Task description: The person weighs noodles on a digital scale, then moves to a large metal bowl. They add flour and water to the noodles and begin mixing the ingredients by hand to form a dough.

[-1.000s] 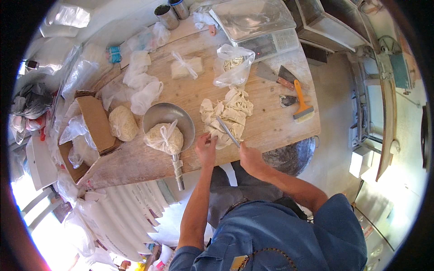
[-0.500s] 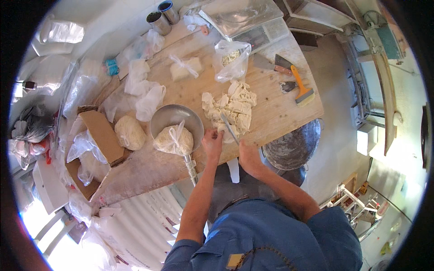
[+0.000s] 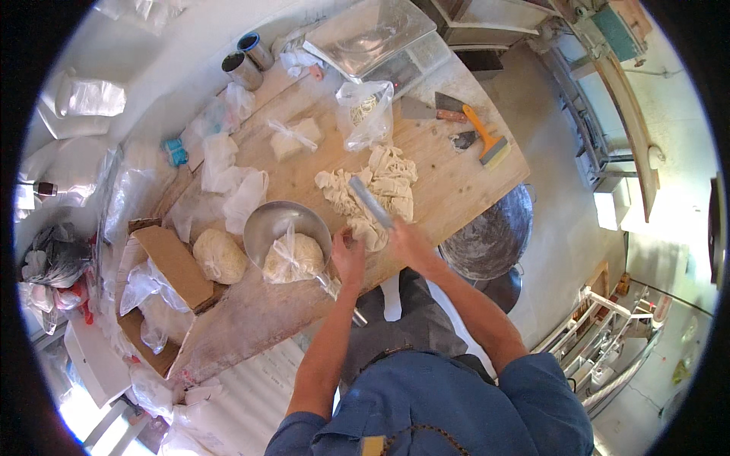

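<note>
The likeliest trouble is the knife [image 3: 370,203] sliding off the uneven folds of the pale dough pile [image 3: 394,176] — the heap is loose and lumpy, and the left hand [image 3: 348,257] is close to the blade, so a skid could reach its fingers. A push toward the body could also carry loose pieces over the near edge of the bench [image 3: 449,205], since the pile's lower end lies close to it. The metal pan [image 3: 266,228] is another weak point: its wrapped handle [image 3: 358,318] juts past that edge beside the left forearm, and a knock there could tip the knotted bag [image 3: 293,261] inside.

The right hand [image 3: 411,245] is closed round the knife's handle end, the blade slanting up and left across the dough. The left hand's fingers are curled at the pile's near-left side; whether they pinch dough or only rest by it, I cannot tell. The pile sits on the bench's right half — short of the right corner.
</note>
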`<state>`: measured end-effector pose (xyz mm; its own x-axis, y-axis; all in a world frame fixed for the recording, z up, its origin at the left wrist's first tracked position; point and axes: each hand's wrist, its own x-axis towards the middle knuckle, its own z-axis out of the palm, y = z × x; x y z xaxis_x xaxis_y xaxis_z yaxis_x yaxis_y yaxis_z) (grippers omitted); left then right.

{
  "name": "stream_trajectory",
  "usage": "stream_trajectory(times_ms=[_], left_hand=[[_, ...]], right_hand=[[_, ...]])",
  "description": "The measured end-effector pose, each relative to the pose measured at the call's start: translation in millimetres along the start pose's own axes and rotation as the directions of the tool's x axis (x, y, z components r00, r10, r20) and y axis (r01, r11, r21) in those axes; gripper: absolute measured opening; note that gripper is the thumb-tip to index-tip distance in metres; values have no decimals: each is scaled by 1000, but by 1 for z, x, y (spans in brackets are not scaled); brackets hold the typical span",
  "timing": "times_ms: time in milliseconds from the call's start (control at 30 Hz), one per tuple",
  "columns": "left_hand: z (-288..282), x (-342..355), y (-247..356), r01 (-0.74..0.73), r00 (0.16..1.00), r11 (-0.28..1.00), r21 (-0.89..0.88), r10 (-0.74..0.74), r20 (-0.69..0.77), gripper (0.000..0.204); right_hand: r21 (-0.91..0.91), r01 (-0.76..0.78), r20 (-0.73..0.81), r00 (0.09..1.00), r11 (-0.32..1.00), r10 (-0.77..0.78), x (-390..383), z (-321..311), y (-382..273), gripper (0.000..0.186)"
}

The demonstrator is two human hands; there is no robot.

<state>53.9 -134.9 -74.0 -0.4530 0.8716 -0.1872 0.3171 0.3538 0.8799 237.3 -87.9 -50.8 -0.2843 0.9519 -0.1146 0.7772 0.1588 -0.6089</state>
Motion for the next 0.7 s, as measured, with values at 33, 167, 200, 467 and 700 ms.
stream_trajectory(times_ms=[33,167,200,467,700], left_hand=[[-2,-3,-2,70,994,998,2,-70,84,63],[4,-6,-12,-121,993,988,97,120,12,86],[8,-4,-13,-122,992,985,119,122,3,86],[55,53,-13,-157,985,955,251,169,-27,83],[97,56,0,-314,941,949,32,315,-124,65]], right_hand=[[-39,-29,-9,1000,999,28,-1,-20,15,37],[-180,-104,-51,994,978,96,60,-101,95,40],[-187,-136,-54,990,973,128,81,-114,111,40],[124,302,-222,937,945,-270,161,-53,89,40],[446,143,84,976,883,-201,128,2,57,46]])
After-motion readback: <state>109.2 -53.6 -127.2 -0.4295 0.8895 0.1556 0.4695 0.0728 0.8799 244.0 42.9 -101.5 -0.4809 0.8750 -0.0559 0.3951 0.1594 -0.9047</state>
